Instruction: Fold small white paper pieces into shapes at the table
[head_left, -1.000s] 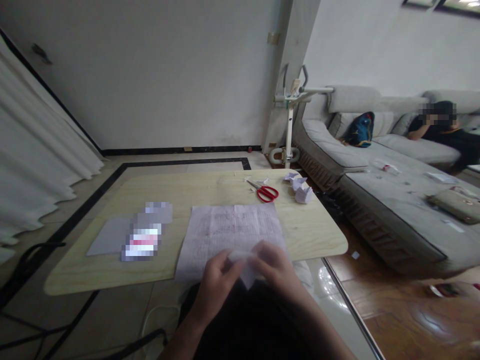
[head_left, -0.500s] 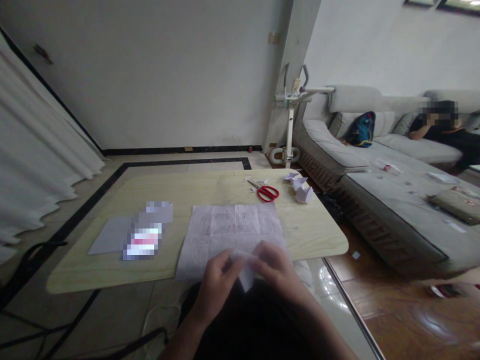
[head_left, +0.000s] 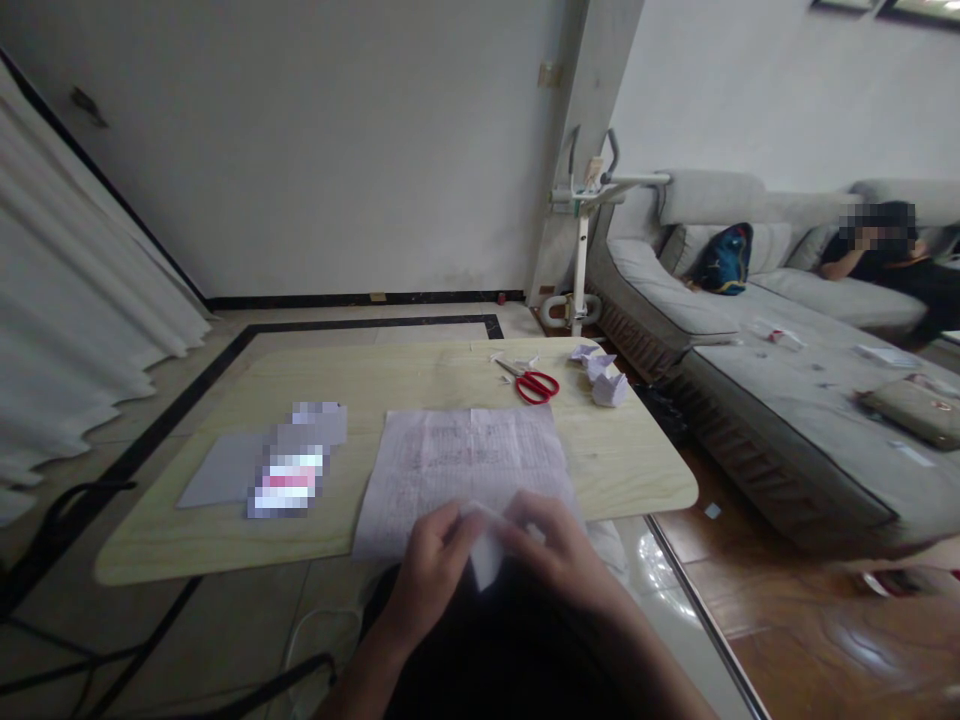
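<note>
Both hands meet over my lap at the near edge of a light wooden table (head_left: 637,465). My left hand (head_left: 427,570) and my right hand (head_left: 551,550) pinch a small folded piece of white paper (head_left: 486,555) between their fingers, its pointed corner hanging down. Just beyond them a large creased sheet with faint writing (head_left: 465,460) lies flat on the table. Red-handled scissors (head_left: 534,385) and a few crumpled white paper bits (head_left: 604,375) rest at the far right of the table.
A grey sheet and a blurred packet (head_left: 289,465) lie at the table's left. A grey sofa (head_left: 787,400) stands to the right, with a blue bag (head_left: 721,260) and a person reclining on it. A white stand (head_left: 579,250) is behind the table. Black cables (head_left: 67,510) cross the floor at left.
The folded paper has been drawn slightly tighter between the fingers, its hanging corner narrower. The hands stay in the same place.
</note>
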